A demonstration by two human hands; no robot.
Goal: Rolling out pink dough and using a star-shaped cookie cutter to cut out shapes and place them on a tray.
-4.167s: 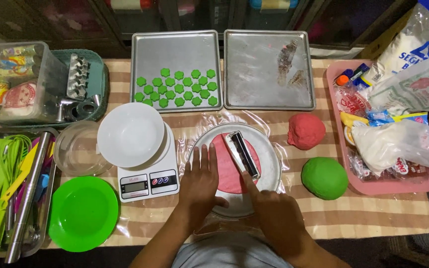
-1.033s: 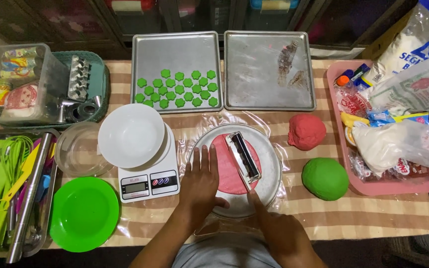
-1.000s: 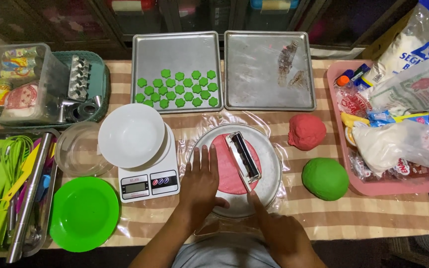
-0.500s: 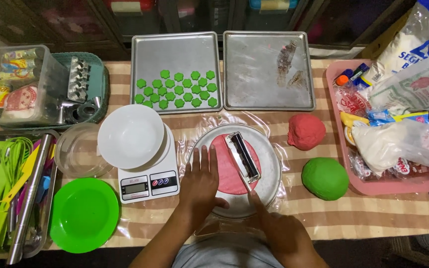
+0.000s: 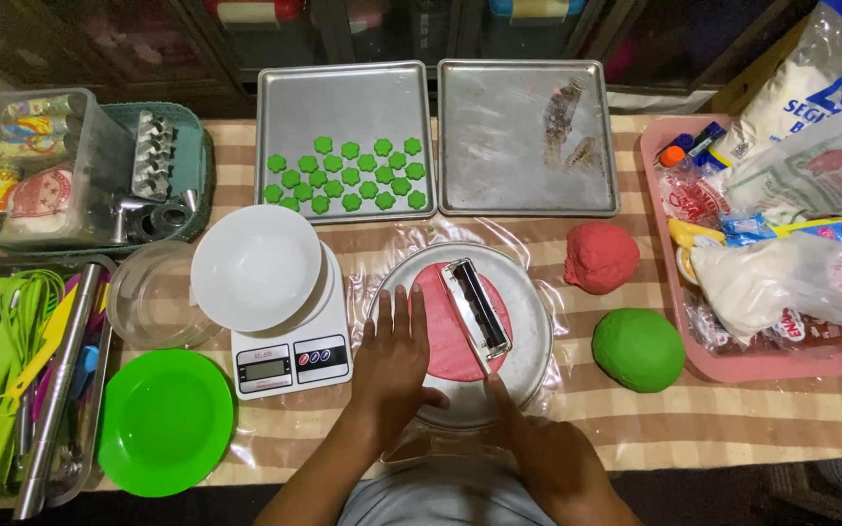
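Steel round tray [image 5: 538, 321] is pinned flat by the left hand [image 5: 394, 358], palm open, nothing grasped, so the pink dough sheet [image 5: 443, 336] stays put. Metal cutter [image 5: 478, 308] rests on the dough, steadied by right hand [image 5: 538, 443] fingertip; no closed grip.

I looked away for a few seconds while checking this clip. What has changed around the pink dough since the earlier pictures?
Hardly anything. The right hand has drawn back slightly toward the person, one finger still at the near end of the metal cutter. The left hand stays flat on the round tray beside the flattened pink dough. Dough balls, scale and baking trays are unmoved.
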